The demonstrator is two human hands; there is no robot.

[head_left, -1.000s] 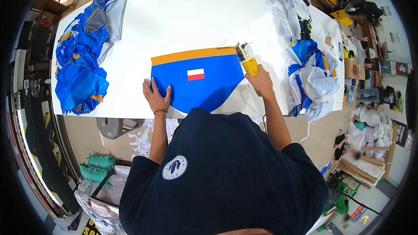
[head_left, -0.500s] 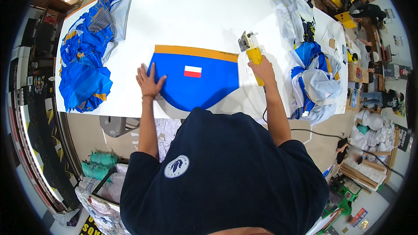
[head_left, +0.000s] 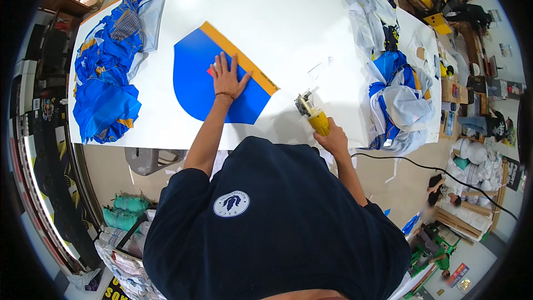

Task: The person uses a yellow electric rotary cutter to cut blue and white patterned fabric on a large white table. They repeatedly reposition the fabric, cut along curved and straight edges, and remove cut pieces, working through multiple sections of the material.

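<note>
Head view: the left hand (head_left: 226,76) lies flat, fingers spread, on the blue fabric panel (head_left: 208,80) at centre frame, whose orange-edged long axis runs from upper left to lower right. The right hand (head_left: 331,140) grips a yellow electric cutter (head_left: 311,114) on the white counter (head_left: 288,28), just right of the panel's lower corner.

Bright, even light falls from overhead. The white table (head_left: 311,28) is near washed out, with mild glare across its top. Shadows are soft and short, a faint one lying under the left hand (head_left: 226,76). The centre is sharp. Fisheye bending curves the table's edges, and clutter at the rim is squeezed and slightly soft. A black vignette rings the picture.
</note>
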